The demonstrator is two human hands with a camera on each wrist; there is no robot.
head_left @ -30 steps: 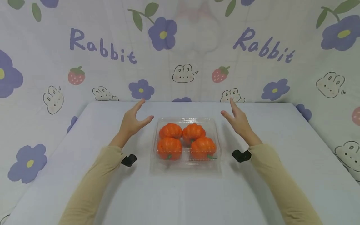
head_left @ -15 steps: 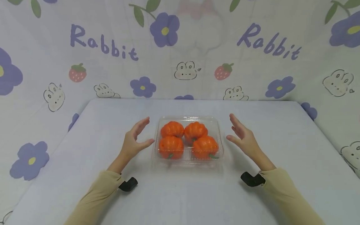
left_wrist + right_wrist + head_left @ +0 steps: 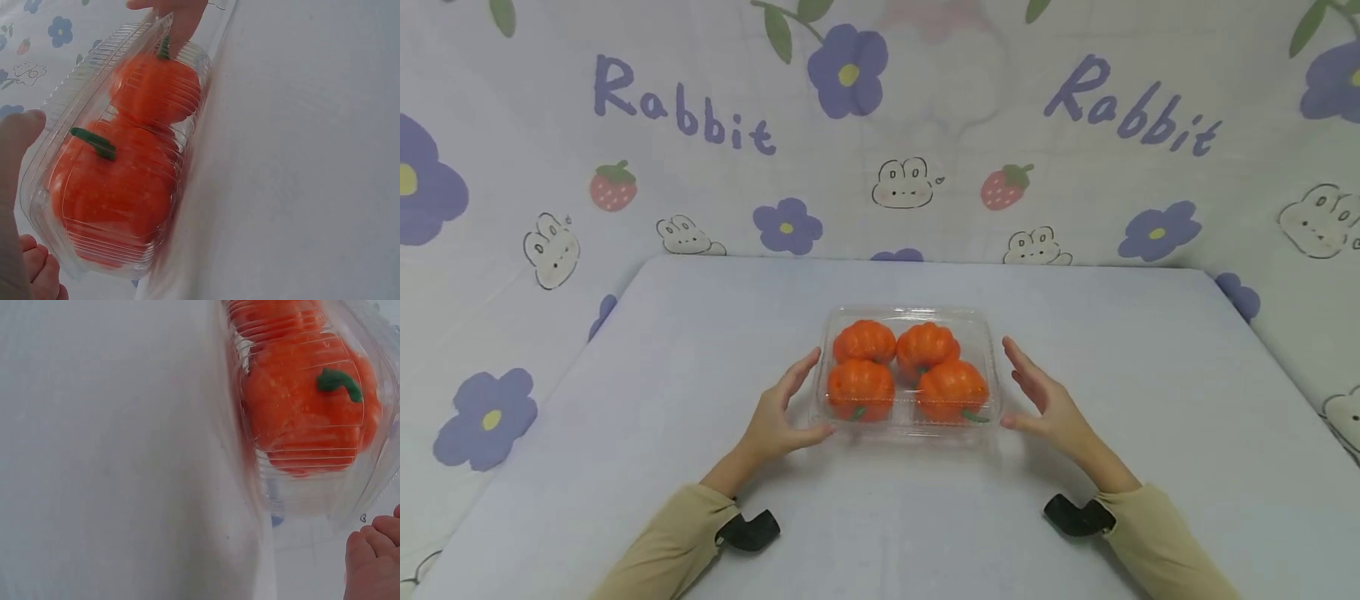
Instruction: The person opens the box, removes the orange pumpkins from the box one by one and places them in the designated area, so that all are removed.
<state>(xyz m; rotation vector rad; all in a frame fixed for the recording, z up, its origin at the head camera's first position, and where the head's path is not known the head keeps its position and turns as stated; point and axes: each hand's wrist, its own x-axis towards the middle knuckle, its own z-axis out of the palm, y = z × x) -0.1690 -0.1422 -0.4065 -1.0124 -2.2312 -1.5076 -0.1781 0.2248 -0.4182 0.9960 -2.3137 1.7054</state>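
Observation:
A clear plastic clamshell box [image 3: 917,313] with a closed lid stands on the table, holding several orange toy pumpkins [image 3: 861,389] with green stems. My left hand [image 3: 775,417] is at the box's left side, fingers spread and thumb by the near left corner. On the opposite side my right hand [image 3: 1052,412] is held likewise, palm toward the box. Whether any fingertip touches the plastic, I cannot tell. In the left wrist view the thumb [image 3: 19,134] is beside the lid rim. The right wrist view has only some fingers [image 3: 375,556] below the box's end.
White cloth covers the table [image 3: 895,517]. Behind it hangs a curtain [image 3: 700,192] printed with flowers, rabbits and strawberries. Black wrist cameras [image 3: 748,531] sit at both sleeve cuffs.
Both hands have come lower and nearer the person, down to the box's sides. The left hand has also moved inward. The box lies where it was; the head view has tilted slightly.

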